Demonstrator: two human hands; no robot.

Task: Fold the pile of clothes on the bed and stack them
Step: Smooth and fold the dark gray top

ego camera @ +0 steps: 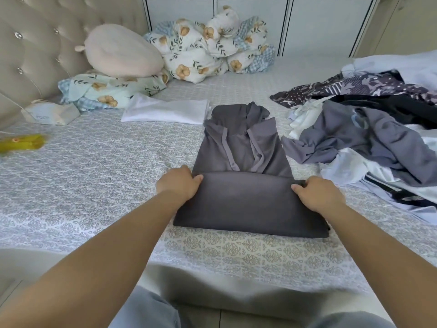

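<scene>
Grey hoodie (246, 185) fold pinched between both hands' fingers (197, 179).

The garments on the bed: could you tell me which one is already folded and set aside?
The white garment, lying flat beyond the left hand; the dark grey hoodie is half-folded, the rest heaped.

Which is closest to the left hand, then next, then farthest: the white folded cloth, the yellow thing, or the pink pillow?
Starting from the left hand:
1. White folded cloth, just beyond the hand, beside the dark grey garment that it holds.
2. Yellow thing, far off at the bed's left edge.
3. Pink pillow, at the back by the headboard.
</scene>
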